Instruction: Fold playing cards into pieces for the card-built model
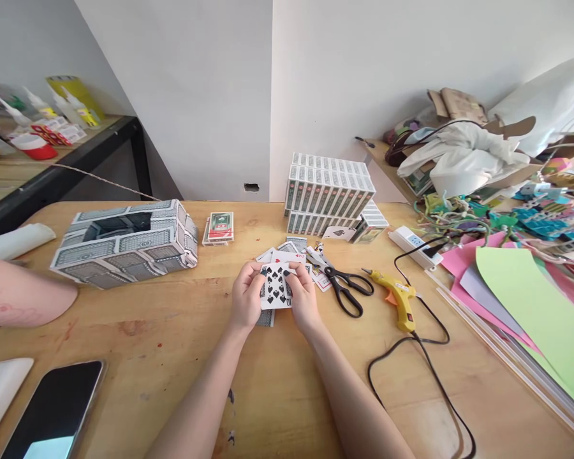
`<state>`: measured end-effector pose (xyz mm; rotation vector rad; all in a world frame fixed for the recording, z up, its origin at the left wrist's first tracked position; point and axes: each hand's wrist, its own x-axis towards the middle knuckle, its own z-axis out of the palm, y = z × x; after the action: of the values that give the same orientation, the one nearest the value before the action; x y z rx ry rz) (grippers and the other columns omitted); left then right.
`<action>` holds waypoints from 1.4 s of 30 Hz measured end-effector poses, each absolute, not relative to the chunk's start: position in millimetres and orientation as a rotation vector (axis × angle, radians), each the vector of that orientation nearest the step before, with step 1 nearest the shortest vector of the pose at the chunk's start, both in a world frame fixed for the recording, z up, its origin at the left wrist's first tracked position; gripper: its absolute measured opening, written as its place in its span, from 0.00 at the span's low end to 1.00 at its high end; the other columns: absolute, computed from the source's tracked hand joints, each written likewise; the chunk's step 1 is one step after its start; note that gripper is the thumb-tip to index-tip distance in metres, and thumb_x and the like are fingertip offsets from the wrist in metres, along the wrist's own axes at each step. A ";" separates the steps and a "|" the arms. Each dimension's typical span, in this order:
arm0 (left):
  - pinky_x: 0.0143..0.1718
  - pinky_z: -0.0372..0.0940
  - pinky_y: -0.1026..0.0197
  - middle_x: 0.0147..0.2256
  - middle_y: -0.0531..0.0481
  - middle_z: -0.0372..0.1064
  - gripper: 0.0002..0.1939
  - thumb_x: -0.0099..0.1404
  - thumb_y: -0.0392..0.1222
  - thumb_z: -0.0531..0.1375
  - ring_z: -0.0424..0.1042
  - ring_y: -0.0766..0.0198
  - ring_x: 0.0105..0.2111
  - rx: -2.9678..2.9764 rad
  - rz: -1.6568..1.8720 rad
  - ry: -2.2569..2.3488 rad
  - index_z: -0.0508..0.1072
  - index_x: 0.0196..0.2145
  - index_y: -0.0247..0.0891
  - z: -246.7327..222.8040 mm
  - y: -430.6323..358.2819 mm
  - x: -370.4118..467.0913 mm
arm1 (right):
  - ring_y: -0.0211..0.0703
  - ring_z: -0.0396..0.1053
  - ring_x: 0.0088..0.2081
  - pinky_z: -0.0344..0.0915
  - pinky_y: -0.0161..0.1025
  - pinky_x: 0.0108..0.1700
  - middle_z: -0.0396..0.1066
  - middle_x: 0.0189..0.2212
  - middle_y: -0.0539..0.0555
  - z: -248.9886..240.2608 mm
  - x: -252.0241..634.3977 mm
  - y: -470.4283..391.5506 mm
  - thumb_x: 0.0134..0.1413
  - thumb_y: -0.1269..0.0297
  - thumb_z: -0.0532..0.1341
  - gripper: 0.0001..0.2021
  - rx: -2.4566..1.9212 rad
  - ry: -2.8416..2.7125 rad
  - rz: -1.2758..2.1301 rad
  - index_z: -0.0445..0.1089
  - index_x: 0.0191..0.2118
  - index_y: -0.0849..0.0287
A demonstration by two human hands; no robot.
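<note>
Left hand (247,296) pinches card (276,294) at nine o'clock edge, right hand (304,296) at three o'clock edge; spade face showing between. Loose cards (291,257) beyond at twelve, scissors (347,284) at three.

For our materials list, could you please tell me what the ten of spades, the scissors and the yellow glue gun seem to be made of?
Ten of spades: probably coated paperboard; thin, smooth and white.
Scissors: handles look like satin black plastic, evenly coloured and rounded; blades' material unclear.
Glue gun: likely moulded plastic, slightly glossy, judging by its smooth yellow body.
</note>
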<state>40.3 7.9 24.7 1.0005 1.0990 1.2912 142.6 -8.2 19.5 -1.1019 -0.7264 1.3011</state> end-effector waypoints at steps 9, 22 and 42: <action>0.18 0.51 0.69 0.19 0.58 0.59 0.05 0.53 0.39 0.55 0.55 0.72 0.17 1.028 1.300 1.107 0.67 0.29 0.38 20.4 7.3 40.2 | 0.35 0.50 0.19 0.50 0.33 0.21 0.57 0.20 0.44 20.3 143.2 -8.2 0.45 0.61 0.55 0.07 -1.154 -0.739 1.289 0.61 0.33 0.53; 0.19 0.53 0.69 0.21 0.57 0.61 0.04 0.51 0.37 0.53 0.57 0.71 0.19 0.989 1.308 1.102 0.67 0.26 0.38 18.8 8.5 41.0 | 0.34 0.51 0.21 0.49 0.32 0.24 0.58 0.21 0.44 16.7 144.1 -7.7 0.44 0.64 0.56 0.05 -1.059 -0.693 1.345 0.64 0.30 0.55; 0.20 0.51 0.68 0.21 0.57 0.58 0.03 0.52 0.37 0.54 0.55 0.70 0.20 0.926 1.301 1.091 0.67 0.25 0.39 14.7 8.9 41.3 | 0.36 0.50 0.20 0.49 0.34 0.22 0.55 0.18 0.44 20.7 143.3 -6.5 0.40 0.63 0.56 0.04 -1.075 -0.622 1.400 0.62 0.27 0.54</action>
<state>41.3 8.9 14.7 0.9258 1.0910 1.3005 143.3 -6.5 20.7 -1.0751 -0.6225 1.4005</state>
